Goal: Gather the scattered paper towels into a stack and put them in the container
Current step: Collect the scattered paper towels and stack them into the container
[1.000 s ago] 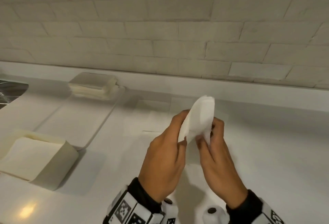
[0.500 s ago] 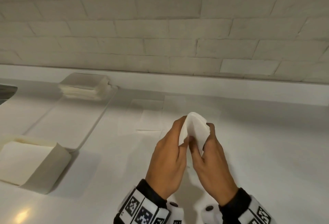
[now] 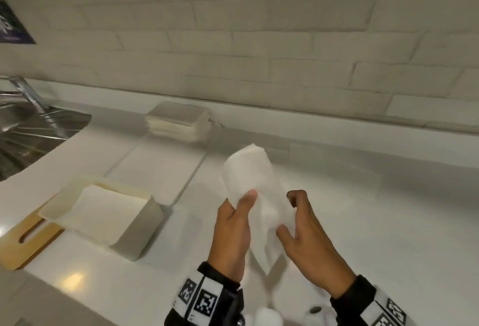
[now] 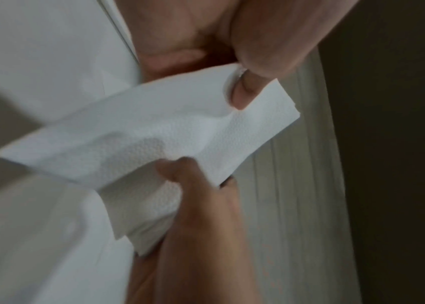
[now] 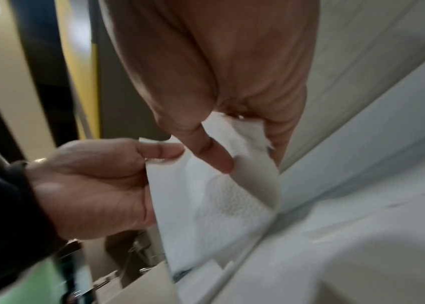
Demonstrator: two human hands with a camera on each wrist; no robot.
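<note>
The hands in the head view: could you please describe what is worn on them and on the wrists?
The left hand and right hand are bare. Both wrists have black sleeves, each wrapped by a white band printed with square black-and-white coded markers. No rings or gloves show.

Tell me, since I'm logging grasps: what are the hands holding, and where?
Both hold one folded white embossed paper towel above the counter. The left hand pinches its left edge; the right hand pinches its right edge.

container [image 3: 134, 224] left of hands, stack [image 3: 178, 123] behind
</note>
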